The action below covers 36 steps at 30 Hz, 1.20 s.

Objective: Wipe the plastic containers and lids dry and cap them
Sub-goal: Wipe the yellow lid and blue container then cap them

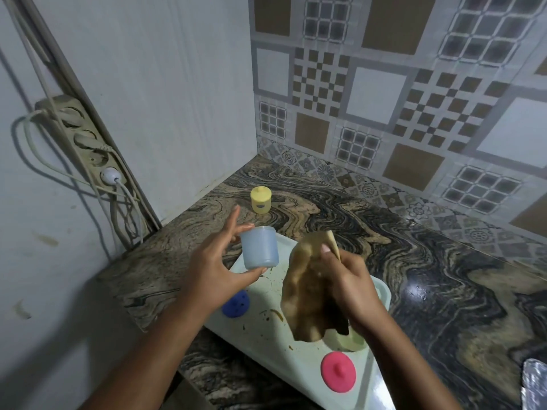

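— What does the room look like on your feed?

— I see a corner. A marbled surface (414, 261) in swirls of brown, black and cream runs into it. A plain pale panel wall (162, 99) closes the left side, and a patterned tile wall (384, 84) closes the back and right. A power strip (85, 140) hangs slanted on the left wall, with a white plug in its lowest socket and cords trailing down.

— And on the surface?

— A pale tray (266, 344) lies at the near edge, its floor flecked with dark bits. A blue lid (236, 303) lies at the tray's left side and a pink lid (339, 370) near its front, both knob up. A yellow container (261, 200) with its lid on stands alone beyond the tray, toward the corner.

— The hands?

— The left hand (213, 267) has the blue container (260, 247) in its grip, thumb at the base and fingers behind, forefinger stretched straight. It holds it above the tray's far left corner. The right hand (349, 279) has its grip closed round a brown cloth (307, 294), thumb pressed on the top fold. The cloth hangs over the middle of the tray, just right of the blue container and apart from it. A pale container (350, 341) peeks out under the cloth's lower edge; I cannot make out more of it.
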### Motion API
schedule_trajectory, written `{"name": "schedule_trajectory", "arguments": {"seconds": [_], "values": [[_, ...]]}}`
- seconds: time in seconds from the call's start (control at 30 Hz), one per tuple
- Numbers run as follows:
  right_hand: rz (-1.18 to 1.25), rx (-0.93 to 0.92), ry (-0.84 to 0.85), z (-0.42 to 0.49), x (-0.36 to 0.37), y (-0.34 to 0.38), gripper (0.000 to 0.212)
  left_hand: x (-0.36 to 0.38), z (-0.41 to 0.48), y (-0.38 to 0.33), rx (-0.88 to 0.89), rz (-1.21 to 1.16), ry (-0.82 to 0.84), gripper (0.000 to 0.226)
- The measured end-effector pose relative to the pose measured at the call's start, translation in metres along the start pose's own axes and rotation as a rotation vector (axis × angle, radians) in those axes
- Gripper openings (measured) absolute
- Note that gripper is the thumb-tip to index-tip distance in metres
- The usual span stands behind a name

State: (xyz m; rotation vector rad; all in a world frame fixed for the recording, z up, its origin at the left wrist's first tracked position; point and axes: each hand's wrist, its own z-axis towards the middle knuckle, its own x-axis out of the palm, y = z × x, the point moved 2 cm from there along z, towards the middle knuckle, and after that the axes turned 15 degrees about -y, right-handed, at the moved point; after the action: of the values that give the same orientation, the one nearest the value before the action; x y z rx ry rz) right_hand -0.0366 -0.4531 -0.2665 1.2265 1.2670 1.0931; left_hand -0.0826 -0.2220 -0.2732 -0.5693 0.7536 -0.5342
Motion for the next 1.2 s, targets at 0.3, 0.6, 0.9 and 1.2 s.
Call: {"name": "schedule_trajectory", "arguments": {"seconds": [0.3,0.6,0.9,1.2], "values": [[0.063,0.085,0.204,0.037,0.013,0.034,0.045,0.02,0.014,-0.012,-0.019,-0.105,0.038,0.112],[-0.001,0.099,0.11,0.081,0.019,0.024,0.046,0.052,0.049,0.013,-0.066,-0.191,0.256,0.117],[-0.151,0.222,-0.006,0.175,0.046,-0.005,0.042,0.127,0.103,0.071,-0.099,-0.05,0.454,0.11],[-0.253,0.296,0.011,0.221,0.061,-0.07,0.025,0.171,0.107,0.116,-0.075,0.123,0.567,0.1]]}}
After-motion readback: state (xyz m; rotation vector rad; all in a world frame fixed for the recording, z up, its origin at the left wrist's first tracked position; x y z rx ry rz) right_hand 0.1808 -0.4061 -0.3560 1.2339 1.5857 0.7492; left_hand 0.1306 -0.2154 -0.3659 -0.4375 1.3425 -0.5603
